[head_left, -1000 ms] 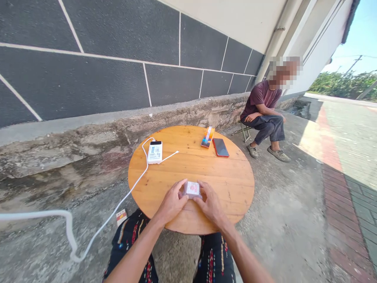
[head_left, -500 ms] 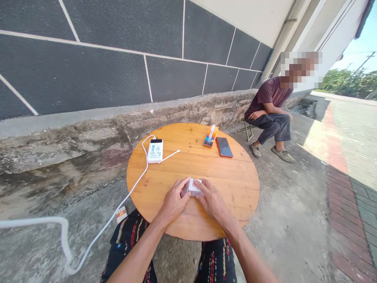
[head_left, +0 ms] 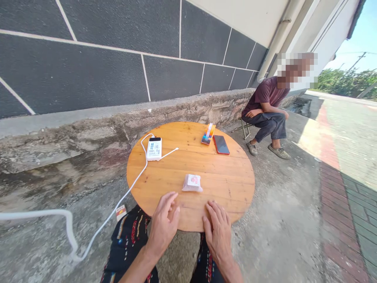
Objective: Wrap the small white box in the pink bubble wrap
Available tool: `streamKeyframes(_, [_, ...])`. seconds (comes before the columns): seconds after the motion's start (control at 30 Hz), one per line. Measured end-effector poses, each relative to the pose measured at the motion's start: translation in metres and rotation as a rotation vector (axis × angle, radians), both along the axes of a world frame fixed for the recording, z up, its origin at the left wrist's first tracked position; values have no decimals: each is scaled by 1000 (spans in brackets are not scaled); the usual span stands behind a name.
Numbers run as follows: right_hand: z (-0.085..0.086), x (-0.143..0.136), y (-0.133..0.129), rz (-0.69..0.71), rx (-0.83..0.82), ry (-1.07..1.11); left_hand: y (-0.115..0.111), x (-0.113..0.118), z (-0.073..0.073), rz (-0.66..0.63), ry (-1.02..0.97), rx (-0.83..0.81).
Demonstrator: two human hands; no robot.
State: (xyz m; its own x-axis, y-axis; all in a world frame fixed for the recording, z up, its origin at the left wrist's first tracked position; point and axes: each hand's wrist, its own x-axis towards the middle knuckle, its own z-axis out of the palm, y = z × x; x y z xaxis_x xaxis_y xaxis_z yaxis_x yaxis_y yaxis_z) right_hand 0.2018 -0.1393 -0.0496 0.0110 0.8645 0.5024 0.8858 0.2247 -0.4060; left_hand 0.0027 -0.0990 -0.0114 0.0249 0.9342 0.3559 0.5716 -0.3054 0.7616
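Note:
A small packet in clear wrapping with a white and red label (head_left: 193, 182) lies by itself on the round wooden table (head_left: 165, 184). Nearer to me, my left hand (head_left: 165, 220) hangs over the table's front edge, fingers loosely curved and thumb apart, with nothing in it. To the right, my right hand (head_left: 217, 228) rests at the front edge, palm down, its fingers stretched toward the packet and also holding nothing. Neither hand touches the packet.
A white power bank (head_left: 154, 149) with a white cable (head_left: 134, 184) lies at the table's left. Toward the back right are an orange and blue box (head_left: 207, 134) and a red-edged phone (head_left: 221, 144). A person (head_left: 266, 106) sits on a stool beside the wall.
Both hands have let go of the packet and drawn back toward me, apart from each other. The packet stays on the table. My view has shifted slightly.

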Motion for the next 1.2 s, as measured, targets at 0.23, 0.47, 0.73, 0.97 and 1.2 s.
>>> streamKeyframes(0.23, [16,-5,16,-28,-9,80,-33,-16,-10,-26,98,111])
streamKeyframes(0.47, [15,-18,37,-15,-20,82,55,20,21,-206,5,68])
streamKeyframes(0.73, [30,-22,38,108,-103,-5,72,29,15,-269,-34,74])
streamKeyframes(0.97, [27,-9,33,122,-69,154,73,26,17,-257,79,79])
streamKeyframes(1.2, [-21,8,-67,-107,185,414,-18,-23,-11,-85,119,96])
